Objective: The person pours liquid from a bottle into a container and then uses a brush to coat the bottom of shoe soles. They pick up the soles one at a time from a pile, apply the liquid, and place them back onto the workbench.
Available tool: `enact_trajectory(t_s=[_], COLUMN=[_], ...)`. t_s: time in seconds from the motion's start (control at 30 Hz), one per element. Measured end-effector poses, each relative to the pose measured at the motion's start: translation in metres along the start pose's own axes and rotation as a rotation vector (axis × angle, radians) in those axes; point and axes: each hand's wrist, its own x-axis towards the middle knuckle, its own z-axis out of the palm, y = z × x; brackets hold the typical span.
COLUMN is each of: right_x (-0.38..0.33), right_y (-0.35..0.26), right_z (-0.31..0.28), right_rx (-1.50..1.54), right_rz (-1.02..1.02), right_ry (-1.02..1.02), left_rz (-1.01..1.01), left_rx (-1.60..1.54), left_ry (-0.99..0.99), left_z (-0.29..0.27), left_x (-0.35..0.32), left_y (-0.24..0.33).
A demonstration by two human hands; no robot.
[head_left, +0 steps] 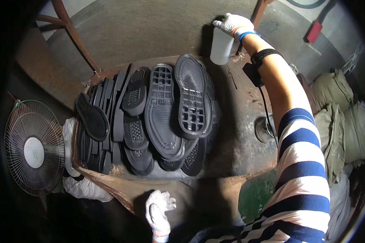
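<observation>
My right hand (232, 23), in a white knit glove, is stretched out to the far side of the worn metal table (247, 133) and grips the top of a tall white plastic cup (222, 45). A black strap with a small device and a cable sits on that forearm. My left hand (158, 210), also gloved, hangs at the table's near edge with fingers loosely apart, holding nothing. Between the hands lies a heap of several black rubber shoe soles (162, 113), tread side up, some stacked on edge at the left.
A round electric fan (33, 148) stands low at the left. White cloth (83, 187) hangs by the table's near left corner. Stuffed olive sacks (344, 121) pile up at the right. A rusty metal frame (71, 32) rises at the back left. A red object (314, 31) lies far right.
</observation>
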Motion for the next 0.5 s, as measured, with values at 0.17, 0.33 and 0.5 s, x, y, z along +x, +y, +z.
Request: enact_trajectory(t_s=[0.17, 0.33, 0.5], right_x=[0.014, -0.031, -0.066], right_y=[0.007, 0.007, -0.013], right_z=[-0.004, -0.013, 0.013], right_rx=[-0.127, -0.07, 0.11], right_rz=[0.036, -0.07, -0.253], right_ry=[-0.208, -0.04, 0.214], left_rz=[0.0, 0.03, -0.065], left_rx=[0.008, 0.016, -0.128], left_ry=[0.015, -0.021, -0.052], left_z=[-0.001, 0.019, -0.011], left_x=[0.003, 0.004, -0.003], left_y=[-0.013, -0.009, 0.011])
